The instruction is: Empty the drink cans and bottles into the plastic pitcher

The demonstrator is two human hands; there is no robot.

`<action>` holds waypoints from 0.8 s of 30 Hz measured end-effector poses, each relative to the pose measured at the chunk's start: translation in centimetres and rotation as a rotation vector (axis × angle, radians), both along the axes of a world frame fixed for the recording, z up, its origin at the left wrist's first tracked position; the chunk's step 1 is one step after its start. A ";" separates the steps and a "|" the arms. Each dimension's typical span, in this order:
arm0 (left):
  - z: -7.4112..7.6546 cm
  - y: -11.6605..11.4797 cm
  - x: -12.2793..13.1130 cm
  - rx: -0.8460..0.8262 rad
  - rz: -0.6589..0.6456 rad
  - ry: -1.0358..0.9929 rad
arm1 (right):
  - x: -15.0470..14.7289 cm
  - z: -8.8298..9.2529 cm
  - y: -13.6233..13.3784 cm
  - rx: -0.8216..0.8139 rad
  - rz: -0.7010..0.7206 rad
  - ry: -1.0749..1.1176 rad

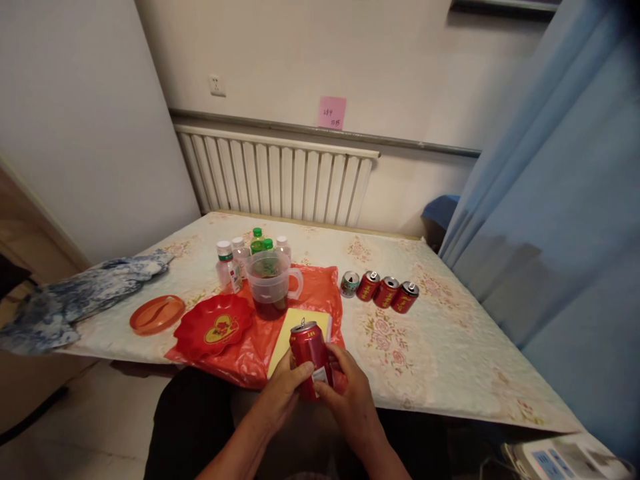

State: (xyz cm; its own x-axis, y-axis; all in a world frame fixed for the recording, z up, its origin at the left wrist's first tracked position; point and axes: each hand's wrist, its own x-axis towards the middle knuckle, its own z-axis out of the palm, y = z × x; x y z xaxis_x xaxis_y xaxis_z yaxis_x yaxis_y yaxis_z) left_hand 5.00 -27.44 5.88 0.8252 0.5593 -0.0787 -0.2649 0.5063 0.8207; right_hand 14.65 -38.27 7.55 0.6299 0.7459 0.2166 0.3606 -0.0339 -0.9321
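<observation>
Dressed in plain black trousers [187,433], rounded over left knee [193,387], and bare along both forearms [245,443], through left hand [286,383] and right hand [351,387].

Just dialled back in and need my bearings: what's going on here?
A person's left hand and right hand hold a red can between them, tab raised, at the near edge of the table. Beyond it, a jug with dark liquid stands on red plastic. Four other cans stand in a row farther right.
</observation>
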 end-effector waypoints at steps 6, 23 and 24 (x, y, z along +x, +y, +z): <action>0.0 0.1 0.0 0.001 0.004 -0.012 | 0.1 -0.1 0.0 -0.001 0.019 0.014; -0.6 0.5 -0.1 0.079 0.009 0.015 | 0.1 -0.2 0.0 0.012 0.003 -0.025; -0.5 0.5 -0.1 0.078 0.009 0.012 | 0.1 -0.3 0.0 0.011 0.006 -0.025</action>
State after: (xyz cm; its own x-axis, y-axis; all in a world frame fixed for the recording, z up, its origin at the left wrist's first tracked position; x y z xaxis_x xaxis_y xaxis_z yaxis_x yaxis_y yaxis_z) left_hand 4.91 -26.96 5.41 0.8194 0.5715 -0.0448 -0.2588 0.4386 0.8606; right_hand 14.74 -38.31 7.28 0.6199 0.7469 0.2405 0.3841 -0.0216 -0.9230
